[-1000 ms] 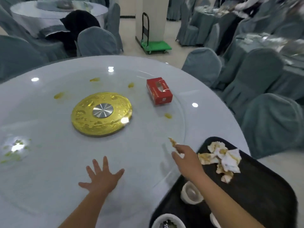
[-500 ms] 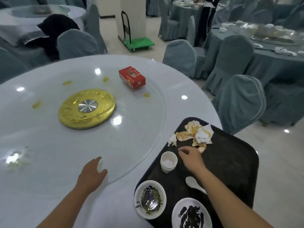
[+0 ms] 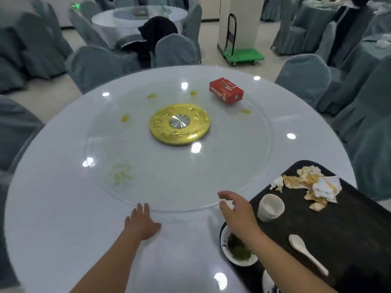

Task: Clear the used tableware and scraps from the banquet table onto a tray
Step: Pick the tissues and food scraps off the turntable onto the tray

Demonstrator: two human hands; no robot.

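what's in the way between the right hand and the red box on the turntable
Nothing visible. Only bare glass turntable lies between the right hand and the red box; the gold centre disc sits left of that line.

This is a banquet hall. A large round white table (image 3: pixel 63 208) carries a clear glass turntable (image 3: pixel 169 176) on a gold disc hub (image 3: pixel 160 127) and is ringed by chairs in grey-blue fabric covers (image 3: pixel 302 77). More round tables (image 3: pixel 110 22) with matching covered chairs fill the pale floor around a white square pillar (image 3: pixel 239 17), beside which stands a green flat-bed trolley (image 3: pixel 243 54).
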